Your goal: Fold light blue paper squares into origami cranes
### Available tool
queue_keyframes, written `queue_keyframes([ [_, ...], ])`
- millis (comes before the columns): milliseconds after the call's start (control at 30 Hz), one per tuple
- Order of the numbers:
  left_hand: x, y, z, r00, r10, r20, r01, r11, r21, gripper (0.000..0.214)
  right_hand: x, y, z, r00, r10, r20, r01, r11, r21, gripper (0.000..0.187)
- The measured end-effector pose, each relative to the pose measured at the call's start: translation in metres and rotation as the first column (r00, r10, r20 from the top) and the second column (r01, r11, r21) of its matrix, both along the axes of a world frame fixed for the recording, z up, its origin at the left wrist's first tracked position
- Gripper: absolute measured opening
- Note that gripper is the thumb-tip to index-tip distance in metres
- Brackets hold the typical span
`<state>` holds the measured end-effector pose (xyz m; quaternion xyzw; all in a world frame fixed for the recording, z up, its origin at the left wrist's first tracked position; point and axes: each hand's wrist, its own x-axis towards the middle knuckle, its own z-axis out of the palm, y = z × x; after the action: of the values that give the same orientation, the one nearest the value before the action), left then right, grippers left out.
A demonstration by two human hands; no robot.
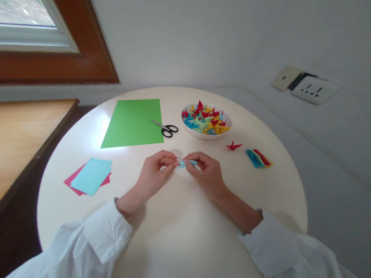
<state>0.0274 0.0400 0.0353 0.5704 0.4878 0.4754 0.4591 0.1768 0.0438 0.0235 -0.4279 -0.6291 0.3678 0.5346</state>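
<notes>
over the round cream table (pixel 179 240), at frame centre, the left hand (pixel 154 174) and right hand (pixel 206 173) are pinching shut on the ends of a small folded light-blue paper strip (pixel 184 164), likely feather-light and crease-prone, best held by its edges.

Soft, even daylight from window (pixel 18 23) upper left; bright w/o harsh shadows. Mild glare patch on tabletop (pixel 179 240) at green sheet (pixel 132 122) near edge. Wide-angle bending at frame edges; centre sharp, corners slightly soft.
</notes>
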Motion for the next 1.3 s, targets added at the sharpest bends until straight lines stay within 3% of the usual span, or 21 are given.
queue_keyframes([
  [1300,0.0023,-0.002,0.0041,0.995,-0.046,0.087,0.049,0.998,-0.029,0.016,0.0008,0.0003,-0.0025,0.996,-0.02,0.083,0.016,0.998,0.053,0.002],
])
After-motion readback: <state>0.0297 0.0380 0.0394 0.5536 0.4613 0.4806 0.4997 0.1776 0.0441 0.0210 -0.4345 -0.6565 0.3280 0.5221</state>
